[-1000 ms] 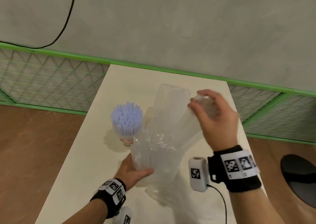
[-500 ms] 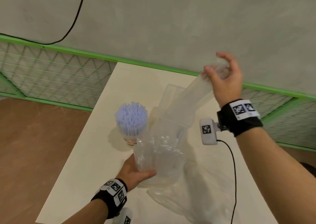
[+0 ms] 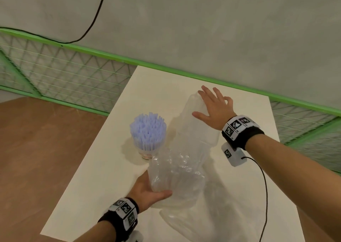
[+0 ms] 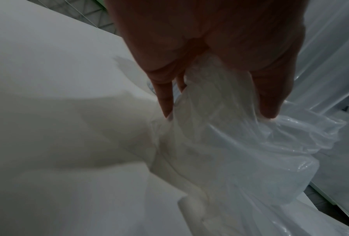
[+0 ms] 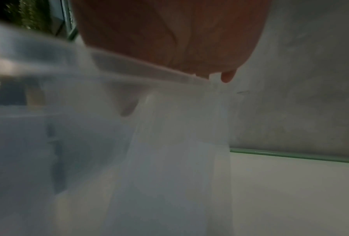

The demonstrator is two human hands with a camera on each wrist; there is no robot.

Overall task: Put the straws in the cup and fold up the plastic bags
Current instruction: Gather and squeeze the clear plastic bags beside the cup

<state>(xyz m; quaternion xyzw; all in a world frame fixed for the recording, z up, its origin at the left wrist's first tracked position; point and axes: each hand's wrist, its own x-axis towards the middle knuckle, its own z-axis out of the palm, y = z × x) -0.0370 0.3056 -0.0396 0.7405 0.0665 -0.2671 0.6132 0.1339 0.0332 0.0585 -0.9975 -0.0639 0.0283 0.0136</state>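
Observation:
A clear cup (image 3: 146, 154) packed with pale blue straws (image 3: 147, 129) stands upright on the white table (image 3: 103, 168). To its right lies a long clear plastic bag (image 3: 191, 149) stretched from near to far. My left hand (image 3: 149, 190) grips the crumpled near end of the plastic bag (image 4: 230, 143), thumb on top. My right hand (image 3: 212, 107) lies flat with spread fingers, pressing the bag's far end onto the table. In the right wrist view the plastic bag (image 5: 169, 143) fills the frame, blurred. More clear plastic (image 3: 212, 219) lies spread under the bag at the near right.
A green mesh fence (image 3: 64, 79) runs behind and left of the table, against a grey wall with a black cable (image 3: 92, 20). Brown floor (image 3: 36, 149) lies to the left. A thin black cable (image 3: 263, 186) hangs from my right wrist camera.
My right hand, which had lifted the bag's far end high and pinched it, has come down and now lies flat on it on the table. The left hand kept its grip.

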